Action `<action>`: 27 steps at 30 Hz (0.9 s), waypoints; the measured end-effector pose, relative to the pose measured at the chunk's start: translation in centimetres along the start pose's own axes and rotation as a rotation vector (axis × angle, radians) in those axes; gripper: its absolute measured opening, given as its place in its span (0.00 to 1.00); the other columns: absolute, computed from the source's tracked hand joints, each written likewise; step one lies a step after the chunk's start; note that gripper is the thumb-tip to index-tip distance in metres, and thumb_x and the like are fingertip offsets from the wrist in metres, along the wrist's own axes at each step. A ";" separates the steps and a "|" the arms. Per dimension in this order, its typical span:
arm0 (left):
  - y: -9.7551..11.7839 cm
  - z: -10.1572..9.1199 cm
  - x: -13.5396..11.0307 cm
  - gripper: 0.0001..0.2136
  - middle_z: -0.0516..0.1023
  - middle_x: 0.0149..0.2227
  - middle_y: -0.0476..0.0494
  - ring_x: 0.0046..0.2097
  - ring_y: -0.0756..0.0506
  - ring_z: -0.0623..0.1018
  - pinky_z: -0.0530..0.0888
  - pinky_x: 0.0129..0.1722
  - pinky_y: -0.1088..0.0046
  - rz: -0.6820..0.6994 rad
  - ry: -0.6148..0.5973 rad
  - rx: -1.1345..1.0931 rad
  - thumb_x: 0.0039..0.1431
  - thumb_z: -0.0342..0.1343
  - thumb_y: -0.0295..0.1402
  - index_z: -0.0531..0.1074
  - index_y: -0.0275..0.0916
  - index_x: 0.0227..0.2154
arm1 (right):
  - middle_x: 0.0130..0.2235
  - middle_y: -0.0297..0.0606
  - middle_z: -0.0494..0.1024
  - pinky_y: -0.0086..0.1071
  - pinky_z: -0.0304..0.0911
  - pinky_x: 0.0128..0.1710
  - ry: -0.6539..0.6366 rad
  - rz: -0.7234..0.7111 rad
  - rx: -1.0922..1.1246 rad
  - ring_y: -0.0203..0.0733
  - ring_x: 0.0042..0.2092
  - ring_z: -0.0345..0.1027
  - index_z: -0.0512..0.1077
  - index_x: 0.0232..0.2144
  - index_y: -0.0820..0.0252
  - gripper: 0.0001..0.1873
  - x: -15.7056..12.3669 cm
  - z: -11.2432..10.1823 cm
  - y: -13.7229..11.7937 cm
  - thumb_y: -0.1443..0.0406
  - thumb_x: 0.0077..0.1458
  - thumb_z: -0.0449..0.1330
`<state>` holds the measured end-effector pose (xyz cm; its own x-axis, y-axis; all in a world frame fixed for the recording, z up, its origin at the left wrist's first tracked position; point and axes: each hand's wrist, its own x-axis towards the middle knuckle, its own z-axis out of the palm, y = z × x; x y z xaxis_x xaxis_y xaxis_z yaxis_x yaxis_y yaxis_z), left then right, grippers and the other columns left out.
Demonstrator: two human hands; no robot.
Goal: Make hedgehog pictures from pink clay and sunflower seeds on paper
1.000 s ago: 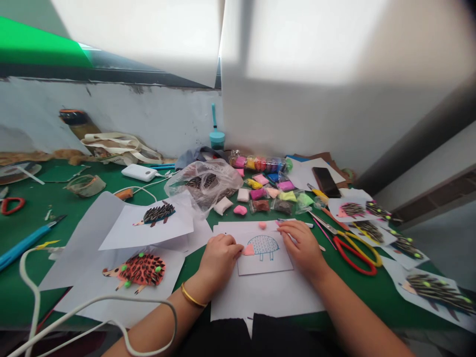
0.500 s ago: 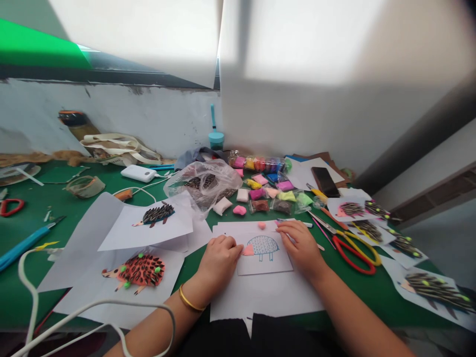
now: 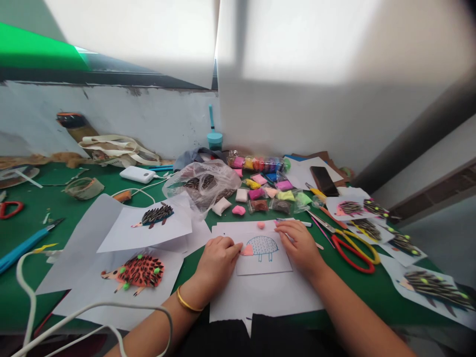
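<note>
A small white card with a blue dotted hedgehog drawing (image 3: 263, 247) lies on white paper (image 3: 260, 295) in front of me. A pink clay patch (image 3: 247, 250) covers the hedgehog's head at the card's left edge. My left hand (image 3: 218, 261) is curled, its fingertips pressed on that pink clay. On the card's right edge rests my right hand (image 3: 302, 245), fingers bent and lying flat on the paper. A small pink clay ball (image 3: 261, 225) sits just above the card.
Packets of coloured clay (image 3: 267, 186) and a plastic bag of seeds (image 3: 203, 186) lie behind the card. Red-and-yellow scissors (image 3: 353, 248) are at my right, beside finished hedgehog sheets (image 3: 375, 223). Two more hedgehog sheets (image 3: 139, 270) lie left. A white cable (image 3: 74, 307) loops near the front edge.
Almost nothing has changed: both hands stay on the card, the left fingertips still pressing the pink clay. The view has drifted slightly.
</note>
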<state>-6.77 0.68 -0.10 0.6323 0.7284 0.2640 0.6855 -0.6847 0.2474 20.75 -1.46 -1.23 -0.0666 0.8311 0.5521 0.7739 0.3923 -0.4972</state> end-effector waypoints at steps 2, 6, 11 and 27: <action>-0.1 0.0 0.0 0.14 0.75 0.39 0.44 0.41 0.42 0.73 0.69 0.44 0.59 -0.023 0.028 -0.034 0.60 0.56 0.25 0.73 0.43 0.48 | 0.43 0.41 0.78 0.47 0.64 0.49 0.003 0.005 0.000 0.48 0.47 0.70 0.76 0.38 0.55 0.10 0.0 0.0 0.1 0.68 0.60 0.54; -0.1 -0.2 -0.1 0.10 0.76 0.37 0.44 0.41 0.42 0.74 0.69 0.45 0.59 -0.015 0.048 -0.074 0.59 0.56 0.25 0.75 0.41 0.43 | 0.42 0.41 0.79 0.45 0.64 0.49 0.004 0.014 -0.007 0.48 0.47 0.70 0.76 0.38 0.56 0.10 0.0 0.0 0.3 0.67 0.60 0.54; 0.1 -0.5 -0.2 0.08 0.75 0.34 0.45 0.38 0.44 0.72 0.68 0.44 0.60 0.035 0.036 -0.048 0.63 0.53 0.27 0.77 0.42 0.35 | 0.41 0.40 0.79 0.44 0.64 0.49 0.010 0.053 -0.031 0.47 0.46 0.70 0.76 0.37 0.56 0.09 0.1 0.0 0.5 0.66 0.59 0.55; 0.2 -0.5 -0.2 0.14 0.76 0.37 0.46 0.42 0.43 0.74 0.65 0.54 0.54 0.005 0.065 -0.072 0.56 0.55 0.22 0.73 0.42 0.44 | 0.40 0.40 0.79 0.44 0.64 0.48 0.062 0.099 -0.049 0.47 0.45 0.70 0.76 0.36 0.56 0.09 0.1 -0.1 0.6 0.66 0.59 0.55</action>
<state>-6.98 0.41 0.35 0.6093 0.7233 0.3250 0.6532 -0.6902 0.3114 21.27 -1.20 -1.44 0.0499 0.8382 0.5431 0.8046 0.2885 -0.5191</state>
